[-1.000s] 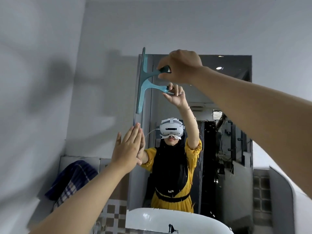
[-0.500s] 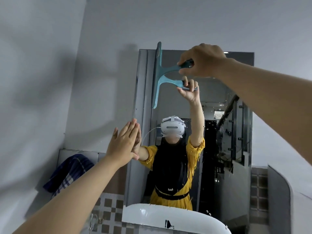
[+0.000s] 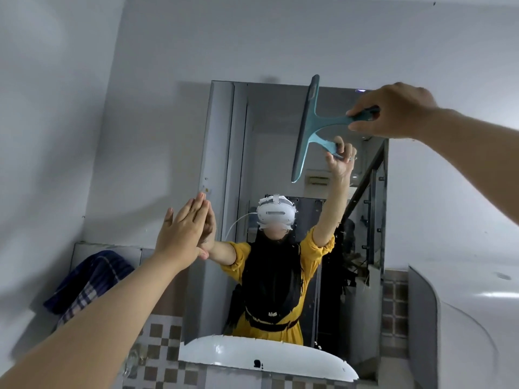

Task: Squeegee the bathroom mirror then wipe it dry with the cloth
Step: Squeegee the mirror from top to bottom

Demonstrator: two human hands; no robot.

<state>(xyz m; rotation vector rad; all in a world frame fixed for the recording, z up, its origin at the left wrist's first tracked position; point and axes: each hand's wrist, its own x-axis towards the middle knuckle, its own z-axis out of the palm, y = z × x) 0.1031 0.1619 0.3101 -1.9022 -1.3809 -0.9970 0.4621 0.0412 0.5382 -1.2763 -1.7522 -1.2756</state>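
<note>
A tall rectangular mirror (image 3: 224,153) hangs on the grey wall above a basin. My right hand (image 3: 393,110) grips the handle of a teal squeegee (image 3: 304,130), whose blade stands nearly upright against the upper middle of the glass. My left hand (image 3: 185,228) is flat, fingers together and pointing up, pressed on the mirror's left edge at mid height. A dark blue plaid cloth (image 3: 87,284) lies bunched on a ledge at the lower left, away from both hands.
A white basin (image 3: 269,357) juts out below the mirror. Brown checked tiles (image 3: 163,349) cover the lower wall. A white curved fixture (image 3: 474,318) fills the right side. The mirror reflects a person in a yellow top.
My right hand has drawn the squeegee to the right across the top of the mirror, from its left edge to the middle. My left hand has stayed flat on the left edge.
</note>
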